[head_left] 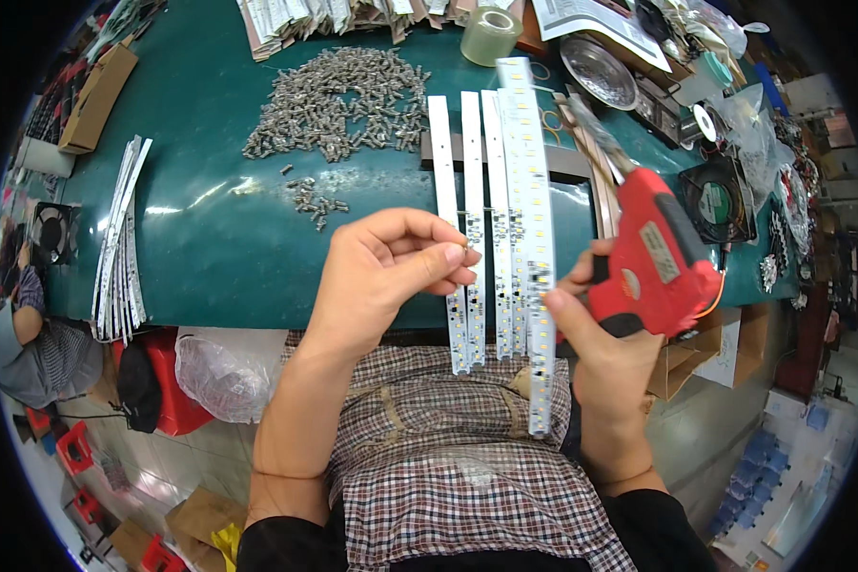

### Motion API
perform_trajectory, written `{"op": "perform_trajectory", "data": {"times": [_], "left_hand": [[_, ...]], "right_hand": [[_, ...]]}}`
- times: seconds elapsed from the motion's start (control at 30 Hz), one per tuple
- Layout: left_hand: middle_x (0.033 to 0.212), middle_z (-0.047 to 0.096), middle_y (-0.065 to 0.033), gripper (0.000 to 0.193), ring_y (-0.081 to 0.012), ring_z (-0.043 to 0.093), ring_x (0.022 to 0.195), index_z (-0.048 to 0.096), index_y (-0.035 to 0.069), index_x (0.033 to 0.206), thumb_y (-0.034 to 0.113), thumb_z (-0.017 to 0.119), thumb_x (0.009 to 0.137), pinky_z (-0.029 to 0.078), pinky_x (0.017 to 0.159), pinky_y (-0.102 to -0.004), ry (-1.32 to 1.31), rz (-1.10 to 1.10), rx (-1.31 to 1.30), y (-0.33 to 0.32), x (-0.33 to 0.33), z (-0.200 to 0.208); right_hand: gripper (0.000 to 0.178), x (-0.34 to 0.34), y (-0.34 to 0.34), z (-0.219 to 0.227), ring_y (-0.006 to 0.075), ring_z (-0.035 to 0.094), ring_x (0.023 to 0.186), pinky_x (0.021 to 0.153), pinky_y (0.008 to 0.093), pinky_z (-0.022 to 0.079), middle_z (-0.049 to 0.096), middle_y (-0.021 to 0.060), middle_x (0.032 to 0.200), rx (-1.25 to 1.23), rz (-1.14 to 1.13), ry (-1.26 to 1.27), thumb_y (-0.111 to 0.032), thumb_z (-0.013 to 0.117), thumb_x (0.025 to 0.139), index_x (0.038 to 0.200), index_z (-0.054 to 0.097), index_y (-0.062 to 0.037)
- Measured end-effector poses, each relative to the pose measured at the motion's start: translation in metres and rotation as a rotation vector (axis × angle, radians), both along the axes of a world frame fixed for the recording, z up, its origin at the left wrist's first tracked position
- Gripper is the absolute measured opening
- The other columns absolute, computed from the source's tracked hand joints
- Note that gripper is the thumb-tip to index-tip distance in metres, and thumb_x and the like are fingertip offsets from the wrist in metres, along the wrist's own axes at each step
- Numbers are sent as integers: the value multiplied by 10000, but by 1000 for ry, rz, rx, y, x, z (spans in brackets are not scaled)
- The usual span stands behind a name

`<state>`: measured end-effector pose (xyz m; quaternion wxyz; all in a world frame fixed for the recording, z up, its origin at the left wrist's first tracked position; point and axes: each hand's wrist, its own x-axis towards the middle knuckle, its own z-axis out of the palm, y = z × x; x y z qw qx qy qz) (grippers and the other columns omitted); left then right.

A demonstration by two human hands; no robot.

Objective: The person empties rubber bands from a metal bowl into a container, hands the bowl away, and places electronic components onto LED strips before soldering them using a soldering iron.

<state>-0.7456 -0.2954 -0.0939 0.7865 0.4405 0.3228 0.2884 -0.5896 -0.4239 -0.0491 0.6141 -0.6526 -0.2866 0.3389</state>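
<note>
Several white LED strip boards point(474, 238) lie side by side across the table's near edge, their lower ends sticking out over it. A wider LED board point(534, 200) lies along their right side. My left hand point(391, 262) is closed in a pinch over the left-hand boards; what its fingertips hold is too small to make out. In my right hand point(605, 348) is a red and black pistol-shaped tool point(653, 257), its blurred metal nose pointing up and to the left. My right thumb is close to the wider board; whether it touches cannot be told.
A heap of small metal cylindrical parts point(343, 100) lies on the green table point(210, 267), with a smaller pile point(316, 202) nearer me. Loose strips point(122, 243) lie left. Tape roll point(491, 36), metal dish point(599, 71), solder spool point(701, 124) and fan point(720, 202) stand right.
</note>
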Motion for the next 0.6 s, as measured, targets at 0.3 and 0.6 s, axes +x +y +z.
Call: {"op": "perform_trajectory", "data": {"times": [0.3, 0.6], "left_hand": [[913, 699, -131, 148, -163, 697, 789, 647, -24, 997, 50, 681, 874, 594, 679, -261, -61, -6, -73, -18, 10, -4], [985, 676, -106, 214, -143, 675, 863, 580, 8, 1038, 32, 698, 861, 563, 744, -259, -150, -38, -110, -18, 10, -5]], "right_hand": [[461, -8, 5, -6, 93, 608, 813, 685, 225, 499, 537, 53, 971, 3, 66, 7, 91, 675, 826, 1227, 454, 44], [476, -7, 3, -8, 123, 636, 849, 735, 245, 530, 544, 65, 999, -28, 81, 72, 81, 686, 826, 1240, 452, 54]]}}
